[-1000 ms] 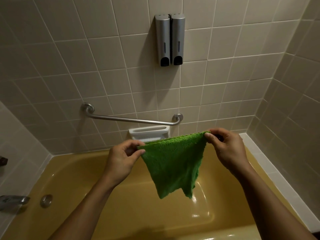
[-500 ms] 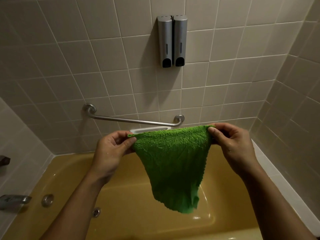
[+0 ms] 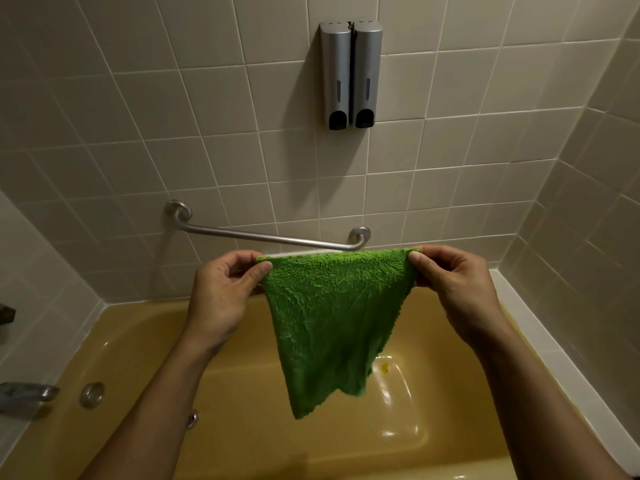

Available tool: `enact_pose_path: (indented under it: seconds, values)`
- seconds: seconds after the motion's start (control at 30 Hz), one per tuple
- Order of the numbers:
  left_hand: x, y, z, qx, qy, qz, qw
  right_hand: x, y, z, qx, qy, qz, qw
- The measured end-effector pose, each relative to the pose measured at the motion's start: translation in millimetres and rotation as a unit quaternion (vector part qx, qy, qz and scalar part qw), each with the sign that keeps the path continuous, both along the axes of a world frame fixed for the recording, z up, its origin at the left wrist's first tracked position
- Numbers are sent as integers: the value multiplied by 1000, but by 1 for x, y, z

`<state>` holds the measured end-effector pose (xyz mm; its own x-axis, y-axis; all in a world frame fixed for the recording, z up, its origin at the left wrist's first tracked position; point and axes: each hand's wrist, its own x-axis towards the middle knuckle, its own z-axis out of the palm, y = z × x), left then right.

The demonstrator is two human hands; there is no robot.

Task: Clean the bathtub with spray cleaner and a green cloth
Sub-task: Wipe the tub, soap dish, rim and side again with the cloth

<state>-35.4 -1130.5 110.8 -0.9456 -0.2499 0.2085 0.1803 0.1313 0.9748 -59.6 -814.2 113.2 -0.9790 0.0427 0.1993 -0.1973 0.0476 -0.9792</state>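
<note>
Poking in from the left edge, a metal spout [image 3: 29,393] is cut off, and the dark fitting [image 3: 7,313] above it is too cropped to identify. The left hand [image 3: 221,292] pinches one top corner of the green cloth [image 3: 332,323] and the right hand [image 3: 457,285] pinches the other. The cloth hangs between them over the yellow bathtub [image 3: 450,427], hiding part of the tub's floor. A grab bar [image 3: 263,237] and twin grey dispensers [image 3: 350,74] sit on the beige tiled wall [image 3: 485,150].

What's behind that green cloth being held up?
The yellow bathtub, its back wall and floor showing around the green cloth. A white sliver peeks above its top edge; whatever that belongs to is covered.
</note>
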Motion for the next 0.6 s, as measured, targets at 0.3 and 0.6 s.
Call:
enact_pose_path:
  seconds: [0.3, 0.6]
  values:
    - [-9, 7, -7, 29, -4, 12, 1000, -13, -5, -3, 0, -2, -17, 1000]
    - [-19, 41, -9, -46, 9, -35, 998, -17, -40, -7, 95, -14, 44, 994]
